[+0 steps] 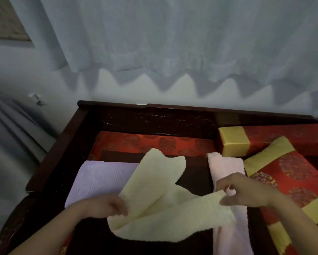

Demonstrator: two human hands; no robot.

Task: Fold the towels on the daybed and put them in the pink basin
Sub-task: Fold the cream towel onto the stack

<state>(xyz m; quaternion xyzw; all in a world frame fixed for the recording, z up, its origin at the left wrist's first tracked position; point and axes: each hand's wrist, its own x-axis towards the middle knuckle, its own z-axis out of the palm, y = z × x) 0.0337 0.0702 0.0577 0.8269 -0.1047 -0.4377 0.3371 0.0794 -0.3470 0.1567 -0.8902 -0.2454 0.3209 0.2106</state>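
While the pale yellow towel (154,196) hangs crumpled at lower centre of the frame, the left hand (106,205) pinches its left edge and the right hand (246,192) grips a corner at right; behind it a lilac towel (99,179) lies flat at left, a pink towel (226,170) stretched lengthwise at right; both rest on the dark wooden daybed (66,144); red-and-gold cushions (290,173), somewhat blurred, fill the right side; a white curtain (173,43) hangs above.

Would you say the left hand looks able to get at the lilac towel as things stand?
Probably not yet: the left hand is pinching the yellow towel. Once free, the lilac towel lies uncovered right beside it.
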